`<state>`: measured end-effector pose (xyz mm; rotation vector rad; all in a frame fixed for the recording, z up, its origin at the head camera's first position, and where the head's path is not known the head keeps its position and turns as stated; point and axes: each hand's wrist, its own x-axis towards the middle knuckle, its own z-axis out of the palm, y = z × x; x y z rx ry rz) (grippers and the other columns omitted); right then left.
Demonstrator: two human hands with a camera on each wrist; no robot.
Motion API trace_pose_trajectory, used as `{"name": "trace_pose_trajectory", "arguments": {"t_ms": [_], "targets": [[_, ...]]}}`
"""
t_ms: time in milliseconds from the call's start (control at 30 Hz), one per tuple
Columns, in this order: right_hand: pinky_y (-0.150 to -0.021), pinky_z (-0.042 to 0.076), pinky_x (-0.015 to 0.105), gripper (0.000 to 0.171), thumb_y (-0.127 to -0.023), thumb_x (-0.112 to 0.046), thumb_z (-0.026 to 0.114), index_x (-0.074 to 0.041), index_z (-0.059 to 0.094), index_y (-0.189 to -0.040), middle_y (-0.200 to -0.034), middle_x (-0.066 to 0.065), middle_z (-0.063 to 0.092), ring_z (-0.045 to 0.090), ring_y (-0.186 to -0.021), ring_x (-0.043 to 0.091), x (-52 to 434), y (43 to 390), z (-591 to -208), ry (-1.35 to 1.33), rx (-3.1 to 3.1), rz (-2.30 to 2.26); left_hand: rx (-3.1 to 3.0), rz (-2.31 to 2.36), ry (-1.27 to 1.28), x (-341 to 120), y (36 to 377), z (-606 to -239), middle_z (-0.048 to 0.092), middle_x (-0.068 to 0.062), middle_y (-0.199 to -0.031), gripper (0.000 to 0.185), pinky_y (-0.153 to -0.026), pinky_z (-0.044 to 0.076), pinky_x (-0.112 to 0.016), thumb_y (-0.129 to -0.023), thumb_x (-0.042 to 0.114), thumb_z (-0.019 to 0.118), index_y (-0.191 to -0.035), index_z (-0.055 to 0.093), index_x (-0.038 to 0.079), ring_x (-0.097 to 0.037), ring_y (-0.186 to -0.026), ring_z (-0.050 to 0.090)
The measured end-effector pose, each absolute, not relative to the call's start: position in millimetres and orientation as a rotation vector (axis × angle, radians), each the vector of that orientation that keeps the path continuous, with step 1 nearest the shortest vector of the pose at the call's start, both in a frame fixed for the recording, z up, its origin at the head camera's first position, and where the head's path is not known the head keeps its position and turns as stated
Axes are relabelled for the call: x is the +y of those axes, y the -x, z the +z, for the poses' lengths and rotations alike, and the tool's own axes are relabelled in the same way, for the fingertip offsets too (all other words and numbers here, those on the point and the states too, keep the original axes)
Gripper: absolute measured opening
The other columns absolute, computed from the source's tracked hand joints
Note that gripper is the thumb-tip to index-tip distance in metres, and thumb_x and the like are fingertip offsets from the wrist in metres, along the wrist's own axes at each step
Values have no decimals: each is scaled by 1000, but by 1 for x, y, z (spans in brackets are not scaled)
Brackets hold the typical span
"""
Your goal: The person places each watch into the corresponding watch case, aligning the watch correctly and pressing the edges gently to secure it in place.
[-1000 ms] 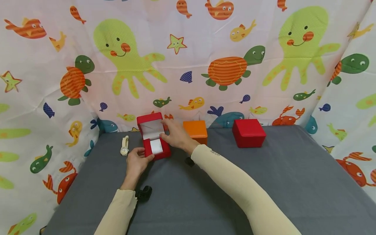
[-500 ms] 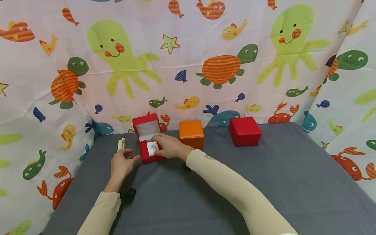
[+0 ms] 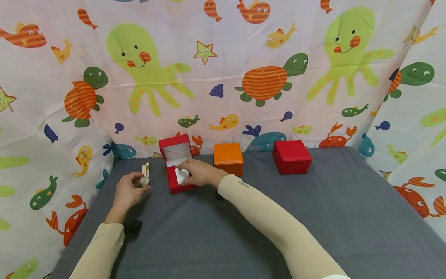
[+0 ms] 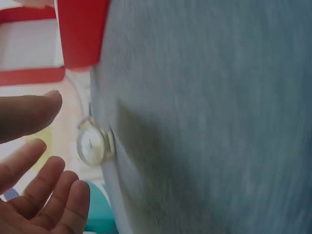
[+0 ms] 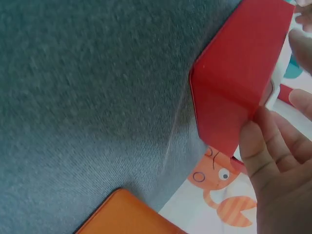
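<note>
Toward the back left, a red watch box point(image 3: 173, 186) stands on the table with its lid point(image 3: 175, 152) raised. A white cushion point(image 3: 179, 176) sits inside it. My right hand point(image 3: 201, 173) reaches over the box's right side, its bent fingers and thumb gripping the cushion. Its fingertips point(image 5: 253, 139) show right at the box rim in the right wrist view, which partly hides the cushion. A wristwatch point(image 3: 144, 180) with a cream strap lies left of the box. Beside its dial, my left hand point(image 3: 126, 192) has thumb and fingers spread apart, holding nothing.
An orange box point(image 3: 228, 159) stands closed just right of the open one. Farther right is another closed red box point(image 3: 292, 157). Behind the grey-covered table point(image 3: 244, 232) hangs a curtain point(image 3: 223, 58) printed with sea animals.
My left hand has let go of the red box and moved left to the wristwatch. My right hand has come down from the raised lid to the white cushion.
</note>
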<state>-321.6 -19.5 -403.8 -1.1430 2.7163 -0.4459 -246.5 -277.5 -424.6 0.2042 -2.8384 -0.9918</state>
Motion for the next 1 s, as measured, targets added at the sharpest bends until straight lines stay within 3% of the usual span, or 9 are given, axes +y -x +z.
{"name": "trace_pose_trajectory", "arguments": {"t_ms": [200,700,1000], "targets": [[-97,45,28,52,-87,-34,70,-22,53,-134,-130,2,49,47,-108,13,-16,330,-404,1124,2668,-480,-2896,-1002,-204,-289,256,-424,47,-26,-123,56,-92,44,-56,-83,17,74,-129,51,-3,-42,-111,46],[-101,42,33,57,-85,-33,72,-23,51,-136,-131,-2,51,45,-109,14,-24,339,-392,1051,2606,-362,-2927,-1148,-326,-293,270,-430,51,-26,-121,50,-94,43,-54,-88,15,68,-130,48,-3,-37,-103,47],[-92,47,33,58,-83,-31,74,-26,50,-136,-117,-3,54,46,-105,14,-26,343,-386,940,2567,-388,-2909,-1144,-308,-291,273,-431,55,-25,-114,43,-87,48,-48,-87,8,68,-125,51,-5,-34,-97,52]]}}
